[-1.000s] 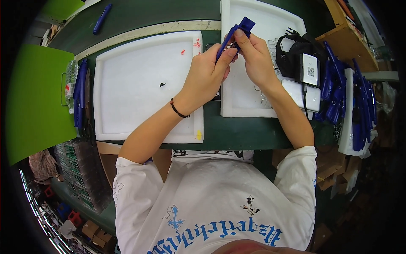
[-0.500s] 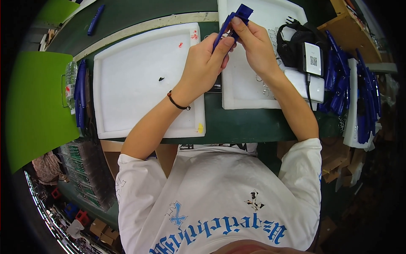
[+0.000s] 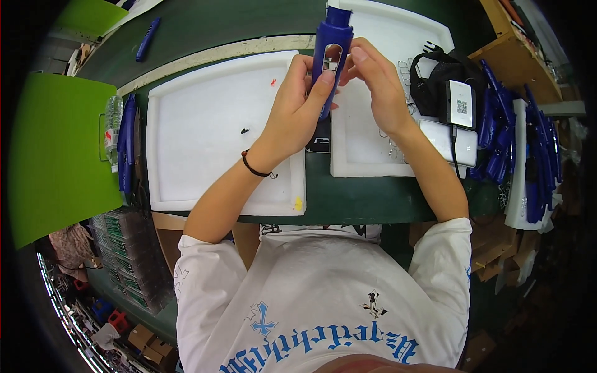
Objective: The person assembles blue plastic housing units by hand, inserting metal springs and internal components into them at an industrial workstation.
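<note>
My left hand (image 3: 297, 110) is closed round a blue plastic housing (image 3: 336, 38), a long tube-like casing held nearly upright. An oval window in its side shows small metal parts within, and my left thumb presses at that window. Just right of the casing is my right hand (image 3: 384, 93), its fingers loosely bent and apart. Some of its fingertips pass close to the casing's edge; whether they touch it I cannot tell. Below the casing, a dark flat object (image 3: 319, 142) lies partly covered between two white foam trays.
The left foam tray (image 3: 205, 133) holds a tiny black piece (image 3: 245, 131). Metal rings lie in the right foam tray (image 3: 367, 168), beside a black strap with a boxed device (image 3: 460, 102). Blue housings (image 3: 494, 137) pile up at right. A plastic bottle (image 3: 113, 130) stands left.
The blue housing has turned from a slant to nearly upright, its window now facing me. My right hand has come off its upper end and moved slightly down beside it.
</note>
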Tool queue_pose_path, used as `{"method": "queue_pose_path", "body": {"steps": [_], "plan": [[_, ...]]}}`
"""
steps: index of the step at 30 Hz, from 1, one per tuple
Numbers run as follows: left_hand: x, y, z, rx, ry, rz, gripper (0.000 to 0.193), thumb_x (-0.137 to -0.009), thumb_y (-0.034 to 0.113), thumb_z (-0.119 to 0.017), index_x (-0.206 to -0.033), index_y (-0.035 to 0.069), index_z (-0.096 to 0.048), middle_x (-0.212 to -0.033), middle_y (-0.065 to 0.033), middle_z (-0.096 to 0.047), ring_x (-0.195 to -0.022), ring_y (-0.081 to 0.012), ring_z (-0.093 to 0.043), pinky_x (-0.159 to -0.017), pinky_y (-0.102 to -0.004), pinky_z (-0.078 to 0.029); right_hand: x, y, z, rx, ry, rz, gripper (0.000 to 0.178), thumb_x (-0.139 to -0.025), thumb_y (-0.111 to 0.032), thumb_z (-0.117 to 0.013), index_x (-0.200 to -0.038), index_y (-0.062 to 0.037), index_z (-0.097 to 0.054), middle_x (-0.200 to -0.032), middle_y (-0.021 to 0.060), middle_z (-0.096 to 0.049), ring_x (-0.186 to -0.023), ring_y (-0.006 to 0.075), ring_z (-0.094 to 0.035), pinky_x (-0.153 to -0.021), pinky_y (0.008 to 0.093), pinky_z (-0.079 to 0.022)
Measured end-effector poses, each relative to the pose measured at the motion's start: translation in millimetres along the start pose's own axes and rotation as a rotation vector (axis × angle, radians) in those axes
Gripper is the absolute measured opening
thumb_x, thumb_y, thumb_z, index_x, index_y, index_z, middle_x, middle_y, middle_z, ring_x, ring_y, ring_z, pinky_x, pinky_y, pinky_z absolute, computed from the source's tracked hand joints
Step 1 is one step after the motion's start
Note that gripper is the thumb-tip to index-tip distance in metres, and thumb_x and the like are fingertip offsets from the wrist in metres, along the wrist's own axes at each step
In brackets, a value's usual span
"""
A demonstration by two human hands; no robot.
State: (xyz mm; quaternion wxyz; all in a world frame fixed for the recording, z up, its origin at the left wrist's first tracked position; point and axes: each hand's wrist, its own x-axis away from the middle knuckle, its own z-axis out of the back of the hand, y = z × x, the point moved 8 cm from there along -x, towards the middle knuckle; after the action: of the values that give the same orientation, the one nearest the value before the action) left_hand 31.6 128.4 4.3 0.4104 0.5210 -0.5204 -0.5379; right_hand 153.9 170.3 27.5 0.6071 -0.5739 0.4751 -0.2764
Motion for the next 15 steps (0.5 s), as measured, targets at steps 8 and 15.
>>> {"method": "queue_pose_path", "body": {"steps": [8,15], "plan": [[-3.5,-7.2,-0.4,0.194,-0.19,0.116,0.039,-0.111,0.038,-0.046,-0.125,0.002,-0.047,-0.092,-0.0067,-0.066,-0.075,-0.012,-0.065,-0.069,-0.0238,-0.052,0.3,-2.0,-6.9,0.247,0.033,0.087,0.027,-0.102,-0.021,-0.062,-0.119,0.0001,-0.059,-0.106,0.0063,-0.068,-0.087,0.0123,-0.064,-0.076,0.0286,-0.052],[2.2,-2.2,-11.3,0.243,-0.118,0.134,0.039,-0.111,0.033,-0.045,-0.135,0.002,-0.049,-0.094,-0.007,-0.065,-0.074,-0.011,-0.064,-0.067,-0.0244,-0.052,-0.8,7.4,-14.2,0.042,-0.008,0.072,0.024,-0.106,-0.015,-0.054,-0.123,0.0008,-0.051,-0.119,0.0122,-0.072,-0.062,0.0127,-0.065,-0.055,0.0241,-0.054]]}}
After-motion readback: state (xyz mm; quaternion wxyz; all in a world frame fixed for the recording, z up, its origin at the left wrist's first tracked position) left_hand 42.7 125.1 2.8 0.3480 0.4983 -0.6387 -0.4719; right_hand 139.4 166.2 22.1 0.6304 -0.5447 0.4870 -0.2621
